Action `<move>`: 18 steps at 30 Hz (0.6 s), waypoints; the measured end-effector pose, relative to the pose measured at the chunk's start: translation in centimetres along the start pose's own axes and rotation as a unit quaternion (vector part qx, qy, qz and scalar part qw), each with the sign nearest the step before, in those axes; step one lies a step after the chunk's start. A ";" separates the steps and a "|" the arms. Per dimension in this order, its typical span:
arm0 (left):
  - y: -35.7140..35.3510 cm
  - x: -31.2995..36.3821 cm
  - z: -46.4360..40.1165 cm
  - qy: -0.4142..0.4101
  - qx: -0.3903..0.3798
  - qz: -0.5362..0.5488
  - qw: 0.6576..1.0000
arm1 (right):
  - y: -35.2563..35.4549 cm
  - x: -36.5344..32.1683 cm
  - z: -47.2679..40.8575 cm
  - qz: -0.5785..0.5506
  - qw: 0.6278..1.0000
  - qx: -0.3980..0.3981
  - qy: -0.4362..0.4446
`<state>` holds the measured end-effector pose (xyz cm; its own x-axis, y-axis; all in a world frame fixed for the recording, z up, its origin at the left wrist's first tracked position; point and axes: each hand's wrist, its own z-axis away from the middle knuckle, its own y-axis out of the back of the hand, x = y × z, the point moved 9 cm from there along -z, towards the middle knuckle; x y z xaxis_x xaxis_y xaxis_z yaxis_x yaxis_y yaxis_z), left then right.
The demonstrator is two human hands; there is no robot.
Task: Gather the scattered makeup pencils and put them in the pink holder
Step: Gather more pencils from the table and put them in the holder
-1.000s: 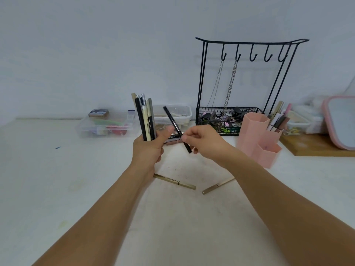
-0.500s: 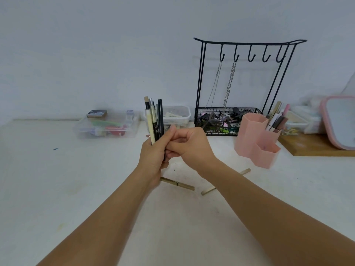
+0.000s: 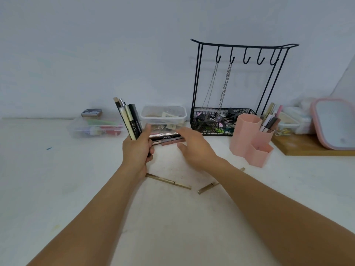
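Observation:
My left hand point(image 3: 137, 154) grips an upright bundle of makeup pencils point(image 3: 129, 119) in black, silver and cream. My right hand point(image 3: 194, 148) hovers open and empty just to its right, above several pencils and tubes point(image 3: 166, 138) lying flat on the white table. Two gold pencils lie nearer me: one point(image 3: 169, 181) below my left wrist, the other point(image 3: 208, 187) partly hidden under my right forearm. The pink holder point(image 3: 247, 139), made of hexagonal cups, stands to the right with a few pencils point(image 3: 269, 121) in its back cup.
A black wire jewellery stand point(image 3: 238, 89) with hanging chains and a full basket stands behind the holder. Two clear plastic boxes point(image 3: 163, 116) point(image 3: 95, 127) sit at the back. A pink-rimmed mirror point(image 3: 335, 121) rests on a wooden board point(image 3: 311, 146) at far right.
My right hand passed a black pencil into the left hand's bundle, then let go and drew away to the right with its fingers spread. The bundle tilted slightly left.

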<state>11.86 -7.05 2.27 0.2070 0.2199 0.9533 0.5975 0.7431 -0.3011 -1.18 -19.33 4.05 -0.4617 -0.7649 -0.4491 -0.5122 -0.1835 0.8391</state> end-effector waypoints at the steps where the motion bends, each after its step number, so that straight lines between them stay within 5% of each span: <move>1: 0.0 0.0 0.0 0.001 0.000 -0.001 1.000 | -0.5 0.1 -0.6 0.042 0.999 -0.012 0.014; 9: -0.2 0.4 0.3 -0.018 0.015 0.010 1.000 | -3.7 0.3 -3.0 0.189 0.978 -0.085 -0.006; 18: 0.2 0.1 0.3 -0.004 0.010 -0.013 1.000 | -3.3 0.2 -2.1 0.168 0.981 -0.100 0.001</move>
<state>11.73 -6.69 2.33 0.1846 0.2054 0.9611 0.5875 0.7609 -0.2755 1.91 -20.20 1.86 -0.5786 -0.8040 -0.1375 -0.1795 -0.0389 0.9830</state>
